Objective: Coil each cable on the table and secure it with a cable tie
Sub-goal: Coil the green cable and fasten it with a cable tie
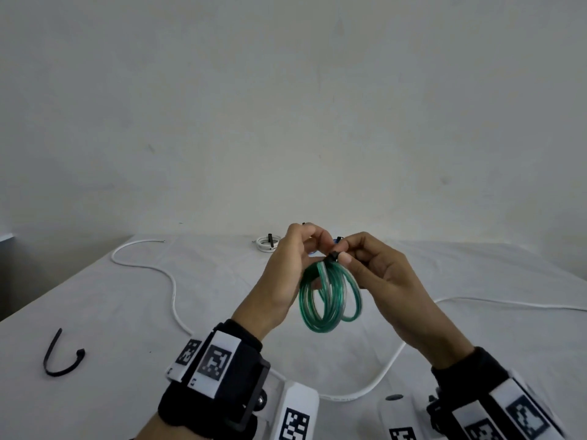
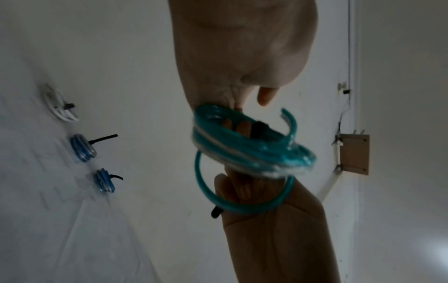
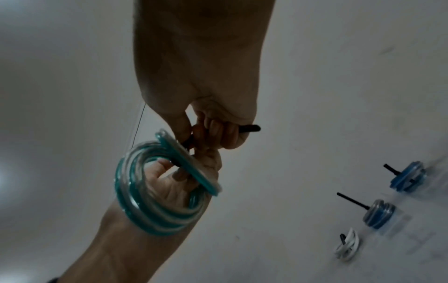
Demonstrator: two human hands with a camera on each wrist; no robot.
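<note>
A green cable coil [image 1: 330,296] hangs in the air above the table between both hands. My left hand [image 1: 305,249] grips the top of the coil [image 2: 242,145], with fingers reaching through its loops. A black cable tie [image 1: 333,257] wraps the coil's top. My right hand [image 1: 349,258] pinches this tie, and its tail [image 3: 249,128] sticks out past the curled fingers. From the right wrist, the coil [image 3: 155,201] shows in front of the left palm. A long loose white cable [image 1: 174,290] snakes across the table.
A spare black cable tie [image 1: 60,357] lies at the near left of the white table [image 1: 127,312]. At the far edge sit tied coils: a white one [image 1: 266,242] and two blue ones [image 2: 83,148] [image 2: 105,181]. A wall stands just behind.
</note>
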